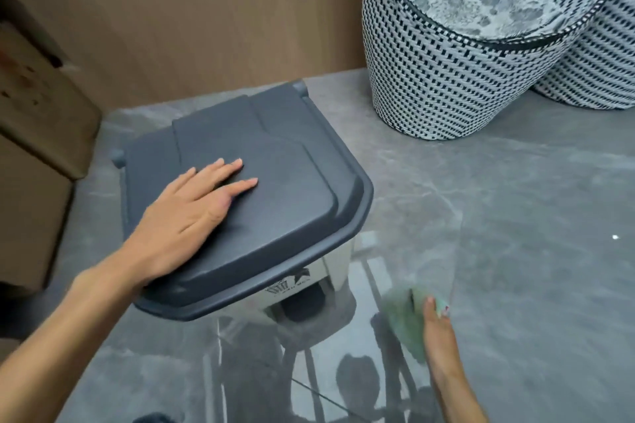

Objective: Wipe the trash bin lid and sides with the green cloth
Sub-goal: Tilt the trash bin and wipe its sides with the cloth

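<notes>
While the left hand (185,216) rests flat on the dark grey plastic bin lid (275,189), the right hand (438,336) grasps the crumpled green cloth (403,319) near the floor; pressing could tip the bin.

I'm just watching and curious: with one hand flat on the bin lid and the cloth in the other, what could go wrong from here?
1. The left hand presses flat on the lid; the bin might tip or slide on the glossy floor.
2. The right hand holds the cloth low, beside the bin; it could brush the floor and carry grit onto the lid.
3. The basket stands close behind; a wide wipe might knock it.
</notes>
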